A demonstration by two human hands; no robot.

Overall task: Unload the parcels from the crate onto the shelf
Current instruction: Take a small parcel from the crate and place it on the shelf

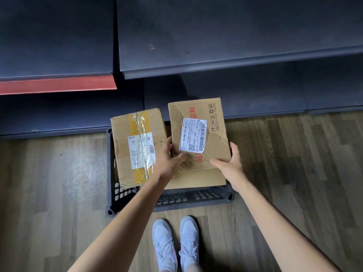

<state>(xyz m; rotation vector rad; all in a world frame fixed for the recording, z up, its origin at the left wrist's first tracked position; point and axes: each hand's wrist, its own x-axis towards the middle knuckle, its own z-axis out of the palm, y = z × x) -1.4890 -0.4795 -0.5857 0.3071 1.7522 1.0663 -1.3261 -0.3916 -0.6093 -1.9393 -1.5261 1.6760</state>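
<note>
Parcel [198, 134] is up out of the crate [193, 197], clamped between your left hand [170, 160] and right hand [230, 163]; next, carry it beyond the crate onto the shelf [235, 42].

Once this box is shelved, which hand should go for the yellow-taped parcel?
Left, probably. The yellow-taped parcel lies in the crate on that side, right beside the left hand. The right hand holds the far edge of the red-printed box and would have to cross over.
</note>
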